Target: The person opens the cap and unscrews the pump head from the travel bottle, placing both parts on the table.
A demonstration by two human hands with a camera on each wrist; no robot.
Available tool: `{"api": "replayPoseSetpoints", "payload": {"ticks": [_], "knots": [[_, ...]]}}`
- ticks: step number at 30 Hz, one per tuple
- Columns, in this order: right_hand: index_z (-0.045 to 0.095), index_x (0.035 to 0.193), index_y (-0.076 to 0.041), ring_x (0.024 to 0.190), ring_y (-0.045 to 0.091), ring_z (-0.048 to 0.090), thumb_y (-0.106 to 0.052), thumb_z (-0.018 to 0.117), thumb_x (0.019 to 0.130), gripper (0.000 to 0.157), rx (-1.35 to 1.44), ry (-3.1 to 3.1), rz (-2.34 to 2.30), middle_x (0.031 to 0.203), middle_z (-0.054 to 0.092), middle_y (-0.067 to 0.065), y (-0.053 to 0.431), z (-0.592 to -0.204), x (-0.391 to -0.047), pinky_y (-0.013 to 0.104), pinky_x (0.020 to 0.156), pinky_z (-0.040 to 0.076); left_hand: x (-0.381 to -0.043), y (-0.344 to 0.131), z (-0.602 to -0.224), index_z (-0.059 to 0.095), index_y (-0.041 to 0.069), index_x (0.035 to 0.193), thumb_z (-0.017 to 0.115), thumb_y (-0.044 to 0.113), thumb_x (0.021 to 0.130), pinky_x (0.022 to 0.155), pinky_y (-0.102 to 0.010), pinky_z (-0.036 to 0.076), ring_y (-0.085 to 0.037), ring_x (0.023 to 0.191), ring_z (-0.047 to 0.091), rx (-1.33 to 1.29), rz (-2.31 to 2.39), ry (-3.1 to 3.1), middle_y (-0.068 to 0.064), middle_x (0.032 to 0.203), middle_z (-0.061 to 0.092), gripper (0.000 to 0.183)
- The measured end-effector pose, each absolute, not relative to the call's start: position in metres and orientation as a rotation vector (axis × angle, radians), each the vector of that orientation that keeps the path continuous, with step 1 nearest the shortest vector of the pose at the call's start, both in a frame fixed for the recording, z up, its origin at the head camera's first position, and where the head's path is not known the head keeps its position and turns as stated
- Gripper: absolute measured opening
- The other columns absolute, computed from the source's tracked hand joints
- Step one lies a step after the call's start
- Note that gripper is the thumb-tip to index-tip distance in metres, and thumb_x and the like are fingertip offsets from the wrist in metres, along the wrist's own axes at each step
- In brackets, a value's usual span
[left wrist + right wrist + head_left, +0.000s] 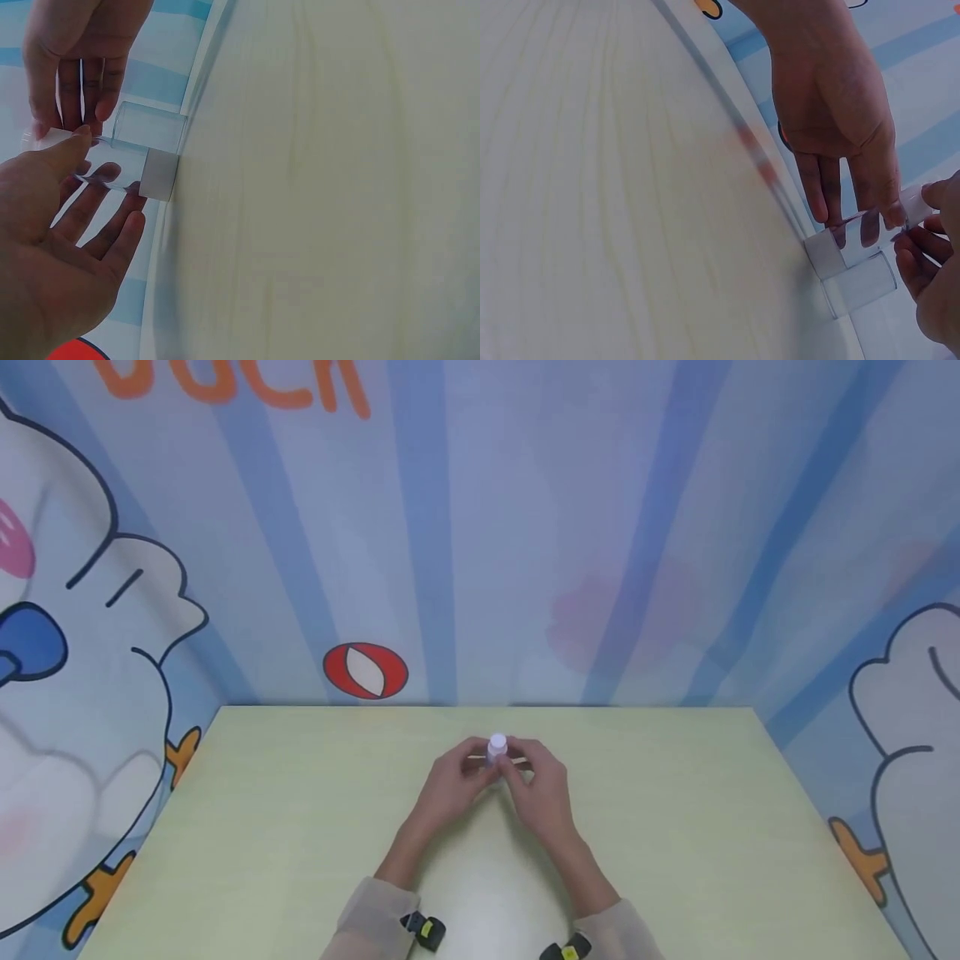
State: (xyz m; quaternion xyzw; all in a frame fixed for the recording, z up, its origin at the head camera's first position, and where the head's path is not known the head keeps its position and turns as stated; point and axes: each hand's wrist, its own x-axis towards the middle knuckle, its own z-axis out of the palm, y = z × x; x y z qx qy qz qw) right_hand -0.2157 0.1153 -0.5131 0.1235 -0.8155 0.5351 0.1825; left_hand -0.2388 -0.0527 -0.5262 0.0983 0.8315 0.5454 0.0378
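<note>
A clear bottle (pixel 124 163) with a white cap (pixel 497 744) and a white band at its base stands upright between the hands. My left hand (pixel 447 783) holds it from the left side, thumb in front and fingers behind. From the right, my right hand (pixel 542 783) pinches the bottle close below the cap. Beside the bottle, on its right, is a clear, cup-like cylinder (pixel 861 285); in the head view the hands hide it. In the right wrist view the left hand (pixel 836 105) comes from the top and the right hand (pixel 939 281) is partly cut off.
Both hands work over a pale wood-grain table (pixel 285 827), towards its far edge. Behind it rises a blue striped wall (pixel 510 527) with cartoon ducks and a red and white ball print (pixel 365 671). Dark wrist cameras sit on both sleeves.
</note>
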Motion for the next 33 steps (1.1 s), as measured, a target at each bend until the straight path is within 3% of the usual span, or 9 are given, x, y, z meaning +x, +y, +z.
{"api": "replayPoseSetpoints", "payload": {"ticks": [8, 24, 33], "knots": [[0.072, 0.119, -0.007, 0.109, 0.026, 0.07, -0.013, 0.077, 0.099, 0.021, 0.277, -2.246, 1.578, 0.114, 0.074, 0.007, 0.114, -0.5179, -0.2157, 0.051, 0.091, 0.062, -0.2376, -0.0518, -0.5268, 0.068, 0.028, 0.133, 0.078, 0.034, 0.099, 0.105, -0.043, 0.057, -0.026, 0.127, 0.068, 0.3, 1.693, 2.53, 0.002, 0.136, 0.069, 0.036], [0.074, 0.122, -0.005, 0.107, 0.024, 0.072, -0.012, 0.073, 0.102, 0.022, 0.319, -2.324, 1.479, 0.114, 0.077, 0.008, 0.1165, -0.5139, -0.2152, 0.039, 0.089, 0.064, -0.2368, -0.0526, -0.5264, 0.068, 0.027, 0.133, 0.079, 0.03, 0.099, 0.105, -0.044, 0.057, -0.028, 0.126, 0.068, 0.318, 1.701, 2.539, 0.0, 0.138, 0.069, 0.036], [0.073, 0.124, -0.005, 0.107, 0.026, 0.072, -0.013, 0.074, 0.101, 0.025, 0.337, -2.291, 1.525, 0.115, 0.076, 0.008, 0.1164, -0.5139, -0.2158, 0.045, 0.088, 0.064, -0.2373, -0.0522, -0.5259, 0.068, 0.027, 0.133, 0.078, 0.034, 0.099, 0.104, -0.045, 0.058, -0.028, 0.125, 0.068, 0.316, 1.702, 2.545, 0.0, 0.136, 0.07, 0.036]]}}
